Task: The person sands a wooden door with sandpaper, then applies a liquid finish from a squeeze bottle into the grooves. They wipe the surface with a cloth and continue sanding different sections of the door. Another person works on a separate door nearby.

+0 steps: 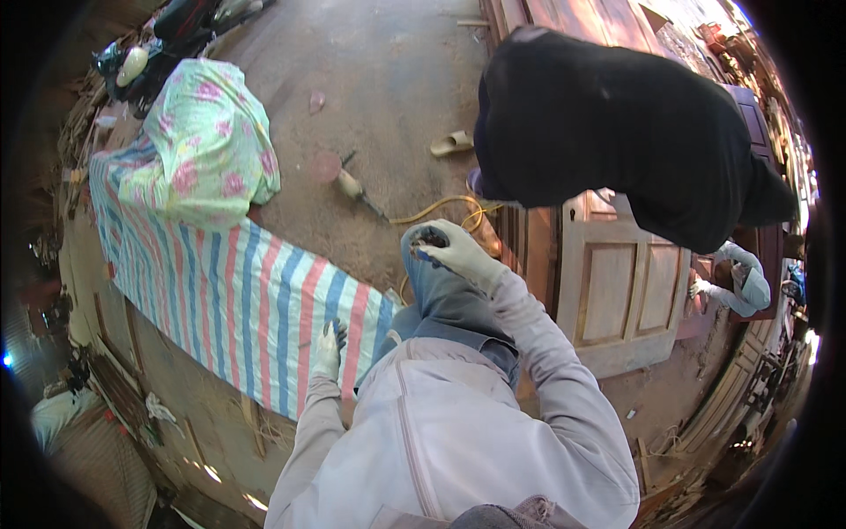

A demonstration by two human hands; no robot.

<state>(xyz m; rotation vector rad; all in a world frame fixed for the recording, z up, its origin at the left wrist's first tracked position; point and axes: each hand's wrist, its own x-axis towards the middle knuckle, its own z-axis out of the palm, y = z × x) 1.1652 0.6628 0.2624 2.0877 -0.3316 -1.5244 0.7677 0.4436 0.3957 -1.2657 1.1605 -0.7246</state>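
Observation:
My right hand (462, 254), in a white glove with dark finger parts, is raised over my jeans leg with its fingers curled in. Something dark shows at the fingers; whether it is a held thing or the glove's own dark coating, I cannot make out. My left hand (327, 350), gloved alike, hangs low on the left with its fingers stretched out and apart, holding nothing. Beneath it spreads a sheet (273, 309) striped in blue, red and white. A yellow cord or hose (441, 208) runs along the ground just beyond my right hand.
A person in black (608, 132) bends over panelled wooden doors (626, 291) on the right. Farther right, another person's gloved hand (701, 287) touches a reddish panel. A corded power tool (351, 185) and a slipper (452, 144) lie ahead. A flowered cloth (207, 132) covers something at left.

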